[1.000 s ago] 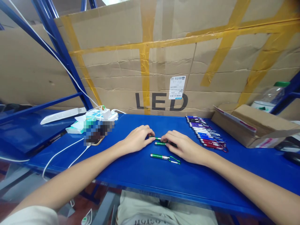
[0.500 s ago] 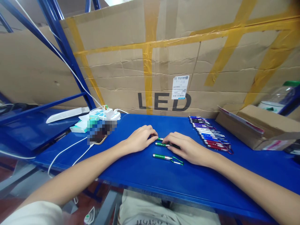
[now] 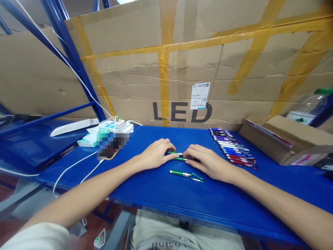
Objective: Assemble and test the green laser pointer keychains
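Note:
Two slim green metal keychain penlights (image 3: 174, 153) lie side by side, pressed close together on the blue table. My left hand (image 3: 155, 153) is closed about their left ends, its thumb along the nearer one and its fingers at the farther one. On their right ends, my right hand (image 3: 204, 158) has its fingers and thumb closed, hiding their clips. Nearer to me lies a third green penlight (image 3: 179, 173) with a green carabiner clip, touched by neither hand.
A row of penlights (image 3: 231, 147) in several colours lies to the right, beside an open cardboard box (image 3: 288, 142). On the left are a phone (image 3: 110, 147), a power strip (image 3: 122, 126), tissues (image 3: 90, 139) and white cables. A large carton (image 3: 135, 80) stands behind the table (image 3: 208, 208).
The two farther penlights have come closer together. My left thumb now presses on the nearer one, and my right fingers have shifted slightly right along them.

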